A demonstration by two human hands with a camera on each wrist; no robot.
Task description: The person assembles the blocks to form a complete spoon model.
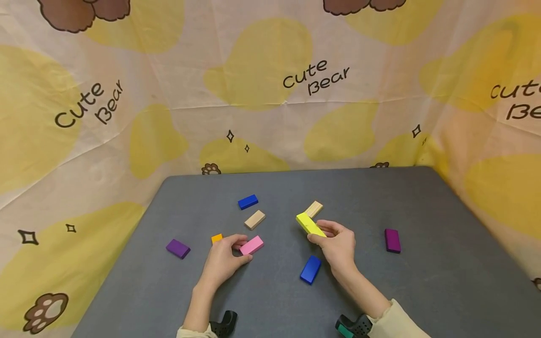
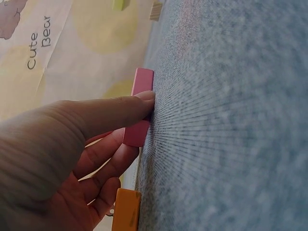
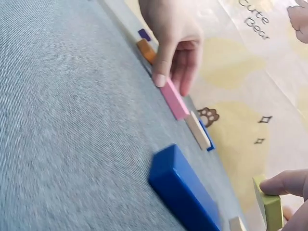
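Note:
My left hand pinches a pink block between thumb and fingers, low over the grey table. Just behind that hand an orange block is partly covered by it; the left wrist view shows the orange block beside the curled fingers. With thumb and fingertips my right hand grips a yellow block, held tilted above the table. Beyond the yellow block lies a natural wood block, partly overlapped by it. Nearer me, a blue block lies beside the right wrist.
On the grey table lie a second wood block and a second blue block toward the back. A purple block is at left, a magenta-purple block at right. A patterned cloth hangs behind.

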